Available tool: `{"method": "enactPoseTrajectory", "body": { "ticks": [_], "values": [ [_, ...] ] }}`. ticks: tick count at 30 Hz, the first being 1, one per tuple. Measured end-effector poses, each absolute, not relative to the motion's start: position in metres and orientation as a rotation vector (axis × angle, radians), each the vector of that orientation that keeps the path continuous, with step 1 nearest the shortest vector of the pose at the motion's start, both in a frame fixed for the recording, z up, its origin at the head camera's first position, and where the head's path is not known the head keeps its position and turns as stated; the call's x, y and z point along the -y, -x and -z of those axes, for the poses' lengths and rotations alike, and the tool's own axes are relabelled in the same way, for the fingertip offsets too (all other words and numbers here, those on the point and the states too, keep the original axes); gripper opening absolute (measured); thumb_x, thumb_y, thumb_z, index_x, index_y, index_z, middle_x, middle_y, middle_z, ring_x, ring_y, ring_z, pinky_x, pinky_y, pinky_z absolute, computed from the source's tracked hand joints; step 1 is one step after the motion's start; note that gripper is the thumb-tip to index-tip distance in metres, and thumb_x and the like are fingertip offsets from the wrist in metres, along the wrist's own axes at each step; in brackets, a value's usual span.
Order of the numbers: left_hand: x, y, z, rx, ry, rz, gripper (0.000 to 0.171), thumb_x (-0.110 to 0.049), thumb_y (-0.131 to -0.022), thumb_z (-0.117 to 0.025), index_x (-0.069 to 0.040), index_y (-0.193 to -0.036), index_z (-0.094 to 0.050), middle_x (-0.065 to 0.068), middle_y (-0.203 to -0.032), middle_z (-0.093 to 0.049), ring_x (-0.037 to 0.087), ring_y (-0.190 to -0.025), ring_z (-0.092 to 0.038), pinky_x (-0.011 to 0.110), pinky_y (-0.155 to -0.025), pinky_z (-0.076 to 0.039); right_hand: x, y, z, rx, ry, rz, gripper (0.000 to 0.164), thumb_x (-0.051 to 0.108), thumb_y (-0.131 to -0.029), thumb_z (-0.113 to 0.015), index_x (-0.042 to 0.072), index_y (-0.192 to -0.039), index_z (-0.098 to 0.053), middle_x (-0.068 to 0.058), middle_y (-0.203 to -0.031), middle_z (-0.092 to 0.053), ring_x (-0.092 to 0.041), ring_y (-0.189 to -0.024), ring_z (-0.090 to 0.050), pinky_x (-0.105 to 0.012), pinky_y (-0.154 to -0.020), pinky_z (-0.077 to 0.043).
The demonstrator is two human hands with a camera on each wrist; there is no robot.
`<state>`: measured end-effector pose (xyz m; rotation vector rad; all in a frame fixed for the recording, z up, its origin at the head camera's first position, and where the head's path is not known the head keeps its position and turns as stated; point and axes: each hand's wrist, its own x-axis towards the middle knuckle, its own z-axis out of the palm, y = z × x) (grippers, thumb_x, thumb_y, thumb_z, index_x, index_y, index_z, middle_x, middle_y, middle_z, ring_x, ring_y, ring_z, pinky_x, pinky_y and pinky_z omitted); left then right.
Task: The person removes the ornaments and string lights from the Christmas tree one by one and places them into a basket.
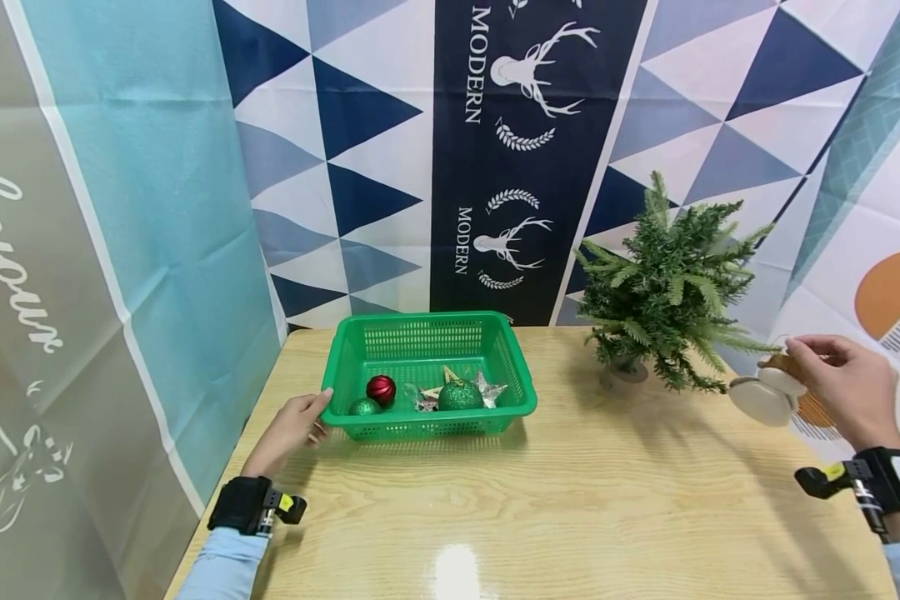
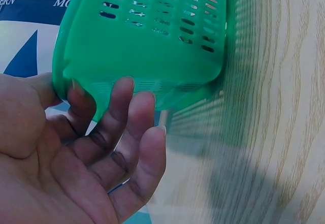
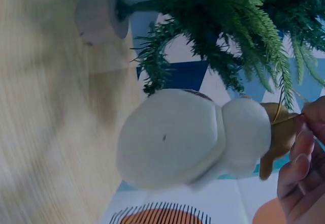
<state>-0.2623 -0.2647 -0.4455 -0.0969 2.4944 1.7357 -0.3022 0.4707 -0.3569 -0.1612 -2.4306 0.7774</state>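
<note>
My left hand (image 1: 290, 429) grips the near left corner of a green plastic basket (image 1: 427, 417). In the left wrist view the thumb and index finger pinch the basket's rim (image 2: 62, 66), while the other fingers curl loosely beside its wall. At the right, my right hand (image 1: 855, 383) pinches the thin gold cord (image 3: 284, 120) of a white snowman ornament (image 3: 167, 137) with a brown hat (image 3: 280, 132). The snowman hangs above the table, beside a branch tip of a small artificial Christmas tree (image 1: 667, 292); the cord lies right at that tip.
Inside the basket lie a red ball (image 1: 381, 389), a large green glitter ball (image 1: 461, 395), a smaller green ball (image 1: 364, 407) and a silver star (image 1: 489, 389). The tree's round base (image 3: 101, 17) stands on the wooden table (image 1: 570, 500). Patterned cloth (image 1: 375, 125) hangs behind.
</note>
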Motion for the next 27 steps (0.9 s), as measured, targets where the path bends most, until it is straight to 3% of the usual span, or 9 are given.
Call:
{"method": "enactPoseTrajectory", "body": {
  "ticks": [8,12,17,23,25,27],
  "values": [
    [0.266,0.265,0.449,-2.495,0.109,-1.723,0.056,-0.048,-0.111,-0.042,0.003,-0.122,-0.060,0.023,-0.096,-0.062,0.037,-0.086,-0.064,0.042,-0.074,-0.054,-0.479,0.307,0.357,2.425,0.350,-0.913,0.049,0.041,-0.105,-0.058,-0.006,-0.119,-0.066,0.036,-0.070,-0.045,0.005,-0.067,-0.046,-0.019,-0.050,-0.041],
    [0.266,0.265,0.450,-2.484,0.115,-1.724,0.056,-0.048,-0.111,-0.043,0.003,-0.125,-0.060,0.025,-0.099,-0.062,0.035,-0.086,-0.063,0.042,-0.075,-0.055,-0.482,0.304,0.361,2.456,0.397,-0.916,0.048,0.040,-0.106,-0.057,-0.006,-0.119,-0.066,0.033,-0.069,-0.046,-0.001,-0.061,-0.048,-0.024,-0.048,-0.041],
    [0.266,0.265,0.448,-2.482,0.113,-1.734,0.055,-0.048,-0.111,-0.043,0.003,-0.127,-0.060,0.025,-0.098,-0.062,0.036,-0.086,-0.063,0.044,-0.076,-0.055,-0.483,0.300,0.364,2.464,0.394,-0.894,0.048,0.040,-0.106,-0.057,-0.006,-0.120,-0.065,0.032,-0.071,-0.045,0.005,-0.061,-0.048,-0.022,-0.049,-0.044],
    [0.266,0.264,0.447,-2.476,0.115,-1.734,0.057,-0.049,-0.111,-0.044,0.003,-0.128,-0.059,0.024,-0.096,-0.062,0.037,-0.086,-0.063,0.042,-0.074,-0.054,-0.481,0.290,0.359,2.426,0.376,-0.915,0.044,0.038,-0.105,-0.059,-0.004,-0.116,-0.065,0.030,-0.072,-0.046,-0.002,-0.063,-0.048,-0.021,-0.048,-0.042],
    [0.266,0.264,0.447,-2.475,0.113,-1.732,0.057,-0.049,-0.111,-0.044,0.003,-0.128,-0.059,0.024,-0.096,-0.062,0.036,-0.086,-0.063,0.042,-0.074,-0.054,-0.479,0.285,0.356,2.398,0.366,-0.942,0.036,0.036,-0.106,-0.058,0.001,-0.114,-0.066,0.027,-0.076,-0.046,-0.003,-0.066,-0.046,-0.019,-0.049,-0.041],
    [0.266,0.264,0.447,-2.479,0.114,-1.732,0.058,-0.049,-0.111,-0.043,0.004,-0.128,-0.059,0.023,-0.096,-0.063,0.037,-0.086,-0.063,0.042,-0.074,-0.054,-0.478,0.280,0.352,2.325,0.347,-1.025,0.018,0.030,-0.106,-0.059,0.015,-0.106,-0.068,0.024,-0.079,-0.047,-0.001,-0.067,-0.044,-0.015,-0.049,-0.039]
  ]
}}
